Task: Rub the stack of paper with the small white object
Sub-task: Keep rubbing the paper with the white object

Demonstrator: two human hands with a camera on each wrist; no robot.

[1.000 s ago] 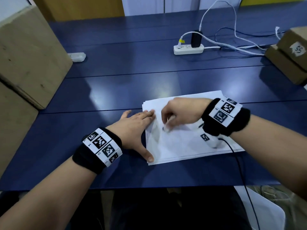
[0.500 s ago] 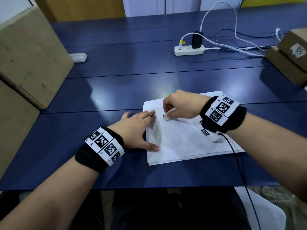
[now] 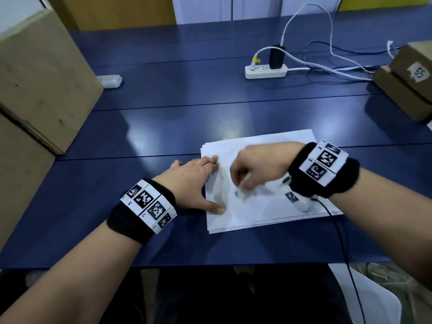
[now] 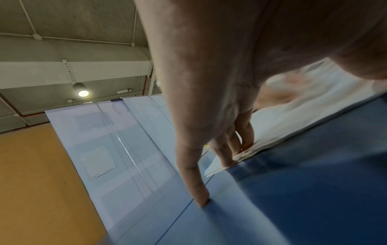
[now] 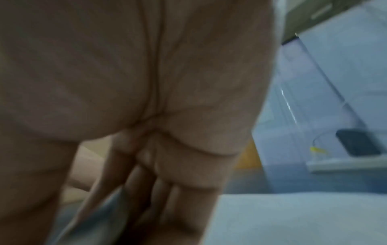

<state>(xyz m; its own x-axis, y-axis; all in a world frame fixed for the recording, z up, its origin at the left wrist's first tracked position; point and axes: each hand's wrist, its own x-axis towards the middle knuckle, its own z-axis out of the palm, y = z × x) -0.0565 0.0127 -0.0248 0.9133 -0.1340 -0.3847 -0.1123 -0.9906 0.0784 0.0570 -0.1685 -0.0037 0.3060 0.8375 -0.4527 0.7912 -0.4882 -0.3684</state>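
A stack of white paper (image 3: 261, 213) lies on the blue table (image 3: 163, 127), near its front edge. My left hand (image 3: 198, 181) lies flat with straight fingers on the stack's left edge, thumb on the paper. The left wrist view shows those fingers (image 4: 245, 132) pressing the stack of paper (image 4: 293, 116). My right hand (image 3: 254, 169) is curled over the sheet and pinches the small white object (image 3: 242, 190), whose tip touches the paper. The hand is motion-blurred. In the right wrist view my right hand (image 5: 146, 182) fills the frame, blurred, and the object is hidden.
Large cardboard boxes (image 3: 39, 85) stand along the left side. Smaller boxes (image 3: 406, 83) sit at the right edge. A white power strip (image 3: 265, 71) with a black plug and cables lies at the back. A small white item (image 3: 109, 80) lies back left. A black cable (image 3: 346, 253) hangs from my right wrist.
My right hand moved the white object back toward me across the paper, after sliding it away half a second ago. The left hand stays on the stack's left edge.
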